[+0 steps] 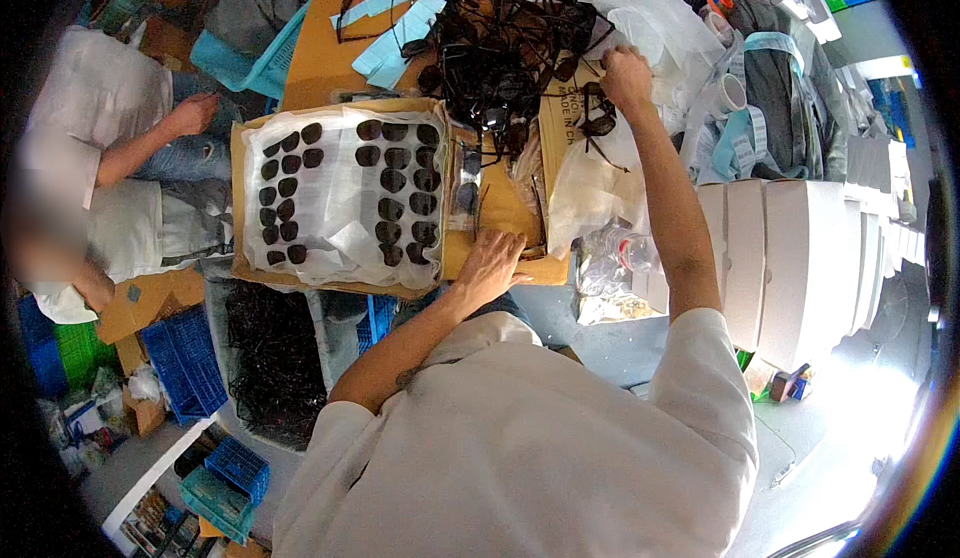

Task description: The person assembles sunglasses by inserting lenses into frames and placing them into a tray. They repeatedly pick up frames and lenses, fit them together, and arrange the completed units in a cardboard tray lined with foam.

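My left hand (490, 266) rests at the near edge of the brown table, its fingers curled and pressed together. A thin dark piece (534, 252), perhaps part of an eyeglass frame, lies beside its fingertips; whether it is gripped I cannot see. My right hand (627, 78) reaches out to the far right, closed, with its fingertips mostly hidden. Just below and left of it lies a pair of dark sunglasses (598, 122) on cardboard. Left of that hand is a tangled heap of black sunglasses (490, 58). The cardboard box (240, 198) left of my left hand holds rows of dark lenses (394, 180) on white paper.
Clear plastic bags (610, 268) and white sheets lie right of the table. White boxes (790, 248) stand in a row further right. A person (110, 158) sits at the left. Below them is a bin of dark thin parts (270, 348). Blue papers (400, 43) lie at the back.
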`<state>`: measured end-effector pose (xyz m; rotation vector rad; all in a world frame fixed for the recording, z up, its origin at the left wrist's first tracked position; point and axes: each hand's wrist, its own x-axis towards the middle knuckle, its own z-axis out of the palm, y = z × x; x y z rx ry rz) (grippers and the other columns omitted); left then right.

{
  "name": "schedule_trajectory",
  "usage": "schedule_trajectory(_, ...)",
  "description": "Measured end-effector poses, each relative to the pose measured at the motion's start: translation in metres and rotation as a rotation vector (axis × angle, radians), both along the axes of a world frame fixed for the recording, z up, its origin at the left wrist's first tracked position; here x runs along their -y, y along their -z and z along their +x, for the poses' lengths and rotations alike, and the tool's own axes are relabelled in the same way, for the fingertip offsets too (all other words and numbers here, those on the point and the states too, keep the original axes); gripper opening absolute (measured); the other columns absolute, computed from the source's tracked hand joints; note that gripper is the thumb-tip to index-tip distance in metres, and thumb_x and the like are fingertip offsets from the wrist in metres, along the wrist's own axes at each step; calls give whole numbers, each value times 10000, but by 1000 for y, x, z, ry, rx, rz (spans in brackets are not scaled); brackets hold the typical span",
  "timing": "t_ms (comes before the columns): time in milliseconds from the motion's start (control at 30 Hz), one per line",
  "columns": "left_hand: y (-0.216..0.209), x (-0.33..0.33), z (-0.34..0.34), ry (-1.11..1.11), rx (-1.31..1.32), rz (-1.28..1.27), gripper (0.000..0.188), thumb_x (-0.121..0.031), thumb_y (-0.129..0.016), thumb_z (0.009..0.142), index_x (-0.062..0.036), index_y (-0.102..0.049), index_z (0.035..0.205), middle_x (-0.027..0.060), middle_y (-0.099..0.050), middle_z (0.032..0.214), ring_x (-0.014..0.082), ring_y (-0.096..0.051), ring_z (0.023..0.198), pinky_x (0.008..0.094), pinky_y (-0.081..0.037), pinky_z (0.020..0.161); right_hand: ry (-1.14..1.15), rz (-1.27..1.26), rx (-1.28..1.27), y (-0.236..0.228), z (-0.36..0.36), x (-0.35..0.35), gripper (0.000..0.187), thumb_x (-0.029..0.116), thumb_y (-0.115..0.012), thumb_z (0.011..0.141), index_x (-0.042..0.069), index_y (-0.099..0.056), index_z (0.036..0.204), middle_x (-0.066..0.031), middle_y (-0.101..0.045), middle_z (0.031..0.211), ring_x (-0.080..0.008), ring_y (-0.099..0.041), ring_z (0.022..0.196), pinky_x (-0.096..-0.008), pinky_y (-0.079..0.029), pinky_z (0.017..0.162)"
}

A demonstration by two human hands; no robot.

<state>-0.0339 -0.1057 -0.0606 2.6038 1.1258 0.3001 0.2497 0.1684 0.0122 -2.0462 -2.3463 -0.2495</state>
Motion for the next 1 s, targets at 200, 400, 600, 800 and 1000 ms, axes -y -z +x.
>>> schedule_trajectory(200, 38, -8, -6, 69, -211, 5, 438, -379, -649, 842, -68, -577, 1141, 102, -551, 1114, 268, -517, 1069, 394, -435, 898, 203, -212, 277, 17, 22, -28, 187, 156, -580, 833, 120, -693, 978, -102, -681, 1070, -233, -652, 1006, -445, -465, 839)
schedule_trajectory(400, -17, -9, -1, -102, 17, -92, 450, -360, -615, 885, -19, -529, 1166, 145, -542, 1123, 317, -502, 1079, 444, -411, 921, 228, 225, 62, -65, 16, 4, 201, 136, -530, 888, 87, -685, 1007, -109, -697, 984, -284, -675, 892, -433, -468, 838)
schedule_trajectory(600, -67, -32, -4, -292, 527, -219, 396, -270, -535, 961, 4, -456, 1236, 193, -524, 1209, 351, -502, 1135, 449, -390, 978, 249, 877, -1193, -47, 29, 29, 224, 66, -542, 933, -35, -605, 1122, -154, -643, 1040, -257, -662, 793, -397, -529, 718)
schedule_trajectory(800, -72, -42, -22, -387, 1128, -664, 486, -308, -529, 975, -45, -378, 1355, 166, -503, 1312, 287, -499, 1212, 419, -392, 1020, 33, 61, -2133, -63, -39, 115, 245, 20, -623, 882, 20, -596, 1125, -93, -623, 955, -144, -559, 757, -238, -464, 702)
schedule_trajectory(1000, -128, -30, -57, -311, 1043, -435, 467, -311, -567, 956, -10, -454, 1295, 138, -538, 1289, 242, -511, 1197, 353, -390, 1030, 37, -720, -1547, -43, -178, 233, 397, -36, -686, 778, 26, -598, 1161, -46, -636, 1066, -155, -595, 959, -294, -487, 859)
